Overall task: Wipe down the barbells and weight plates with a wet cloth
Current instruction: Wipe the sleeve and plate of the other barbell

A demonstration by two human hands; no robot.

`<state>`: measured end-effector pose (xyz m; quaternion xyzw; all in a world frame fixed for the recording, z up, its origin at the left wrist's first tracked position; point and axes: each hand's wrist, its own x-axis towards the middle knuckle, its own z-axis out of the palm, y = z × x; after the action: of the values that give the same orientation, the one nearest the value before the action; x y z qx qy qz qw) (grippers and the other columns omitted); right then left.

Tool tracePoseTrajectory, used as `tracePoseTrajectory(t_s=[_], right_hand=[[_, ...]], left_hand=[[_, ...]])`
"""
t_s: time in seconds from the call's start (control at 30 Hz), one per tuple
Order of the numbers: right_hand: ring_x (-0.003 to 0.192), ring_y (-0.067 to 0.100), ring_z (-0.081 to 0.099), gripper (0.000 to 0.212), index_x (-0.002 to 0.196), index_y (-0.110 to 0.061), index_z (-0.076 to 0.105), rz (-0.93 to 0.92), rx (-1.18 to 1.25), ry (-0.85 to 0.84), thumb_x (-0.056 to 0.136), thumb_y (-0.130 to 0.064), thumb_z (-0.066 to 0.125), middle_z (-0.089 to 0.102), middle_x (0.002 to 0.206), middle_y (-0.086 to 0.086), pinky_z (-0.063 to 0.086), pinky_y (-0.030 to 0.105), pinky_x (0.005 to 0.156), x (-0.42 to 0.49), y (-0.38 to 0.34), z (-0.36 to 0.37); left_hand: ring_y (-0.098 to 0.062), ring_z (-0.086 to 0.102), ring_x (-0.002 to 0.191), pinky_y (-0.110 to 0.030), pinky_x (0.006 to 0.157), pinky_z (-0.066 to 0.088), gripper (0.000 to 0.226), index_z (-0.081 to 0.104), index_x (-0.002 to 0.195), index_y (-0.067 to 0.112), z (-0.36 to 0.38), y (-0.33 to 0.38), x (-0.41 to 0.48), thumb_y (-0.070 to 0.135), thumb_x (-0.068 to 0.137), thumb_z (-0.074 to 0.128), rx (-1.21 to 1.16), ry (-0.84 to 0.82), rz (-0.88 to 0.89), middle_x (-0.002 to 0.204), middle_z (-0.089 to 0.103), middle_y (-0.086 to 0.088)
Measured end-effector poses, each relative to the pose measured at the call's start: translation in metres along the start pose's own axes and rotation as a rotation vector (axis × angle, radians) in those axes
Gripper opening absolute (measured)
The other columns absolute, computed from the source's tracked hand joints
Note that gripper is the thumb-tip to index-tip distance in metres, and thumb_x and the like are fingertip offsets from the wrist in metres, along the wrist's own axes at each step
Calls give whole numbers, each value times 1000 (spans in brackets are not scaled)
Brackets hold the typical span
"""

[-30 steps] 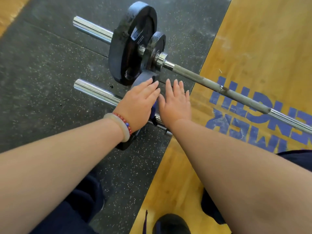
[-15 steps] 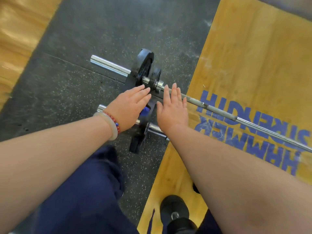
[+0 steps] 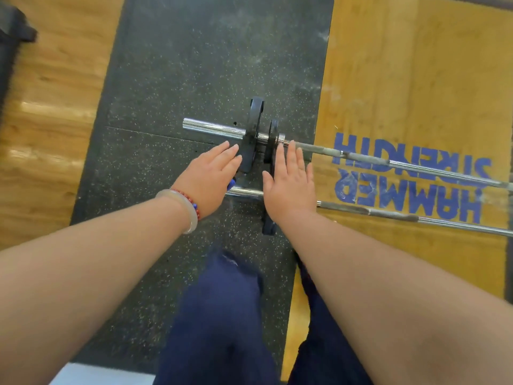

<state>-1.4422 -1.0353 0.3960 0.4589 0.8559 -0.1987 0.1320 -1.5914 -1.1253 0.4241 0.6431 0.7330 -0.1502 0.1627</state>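
Since a second ago the view has pulled up and back, so both barbells look smaller and lie nearly crosswise, and the hands have drawn apart. The left hand (image 3: pixel 211 176) lies flat with straight, released fingers, its tips at the large plate (image 3: pixel 251 140) of the far barbell (image 3: pixel 213 129). A corner of the blue cloth (image 3: pixel 232 185) shows at the 3 o'clock edge of that hand, tucked under the palm. The right hand (image 3: pixel 290 187) is flat too, fingers straight and slightly spread, grasping nothing, with its tips beside the small plate (image 3: pixel 273 134). The near barbell (image 3: pixel 410 218) runs out toward 3 o'clock from under the right hand, and the near plate (image 3: pixel 268 227) peeks out at 6 o'clock of that wrist. Both bars rest across the rubber mat (image 3: pixel 194 65) and the wooden platform (image 3: pixel 416 79). Two bracelets (image 3: pixel 188 211) circle the left wrist.
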Motion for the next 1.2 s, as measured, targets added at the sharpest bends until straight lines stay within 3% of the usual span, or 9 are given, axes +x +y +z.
tracePoseTrajectory(t_s=[0.13, 0.33, 0.67, 0.93, 1.2], right_hand=[[145, 15, -16, 61, 151, -19, -10, 11, -27, -3, 102, -43, 16, -18, 158, 0, -13, 35, 114, -15, 0, -7], [145, 16, -17, 60, 151, -20, -11, 3, -49, -40, 102, -44, 15, -20, 158, 0, -12, 37, 115, -20, 13, 5], [145, 17, -17, 60, 150, -19, -13, -32, -85, -118, 103, -44, 14, -20, 157, 2, -9, 38, 116, -42, 36, 49], [144, 14, -18, 60, 150, -20, -14, 54, 16, -59, 103, -43, 14, -22, 157, 0, -10, 34, 117, -28, 3, 102], [145, 14, -17, 58, 151, -17, -11, 108, 132, -41, 103, -39, 15, -20, 157, 1, -6, 33, 119, 4, -45, 211]], left_hand=[[-21, -6, 147, -32, 117, 9, 62, -1, 152, 12, -13, -7, -14, 21, 102, 33, 143, -5, 60, 160, -6, -3], [-21, -4, 147, -36, 118, 19, 61, 4, 152, 12, -4, 6, -13, 16, 100, 35, -8, 3, 13, 160, -2, -4], [-23, 3, 147, -39, 118, 19, 61, 14, 151, 10, 58, 43, -2, 14, 97, 43, -118, 18, 49, 160, 8, -6], [-23, 0, 147, -40, 119, 17, 61, 11, 152, 11, 110, -5, 23, 18, 99, 40, -24, 5, 139, 160, 5, -6], [-24, 1, 147, -40, 118, 17, 63, 10, 152, 11, 206, -52, 68, 19, 99, 43, 101, 43, 211, 160, 6, -7]])
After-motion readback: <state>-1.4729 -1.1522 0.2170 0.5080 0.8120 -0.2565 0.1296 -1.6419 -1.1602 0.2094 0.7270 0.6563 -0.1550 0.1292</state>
